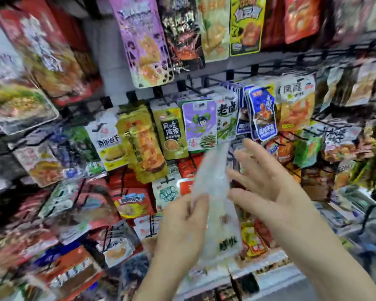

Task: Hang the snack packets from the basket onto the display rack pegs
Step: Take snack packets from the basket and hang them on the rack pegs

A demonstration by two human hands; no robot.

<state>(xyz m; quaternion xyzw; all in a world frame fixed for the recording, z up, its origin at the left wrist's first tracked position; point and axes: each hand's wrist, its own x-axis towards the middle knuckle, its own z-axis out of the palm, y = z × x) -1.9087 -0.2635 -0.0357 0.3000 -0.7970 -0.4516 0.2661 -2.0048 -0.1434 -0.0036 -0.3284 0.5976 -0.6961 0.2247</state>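
– Fingers (197, 205) of the left hand (182, 229) pinch the pale packet (215, 213) by its edge; the right hand (269, 187), fingers spread, is just beside it. Which step?
– Lining it up, I'd judge. Next, find its hang hole (blurred here) and thread it onto a rack peg (214, 81) beyond. Basket isn't clearly visible.
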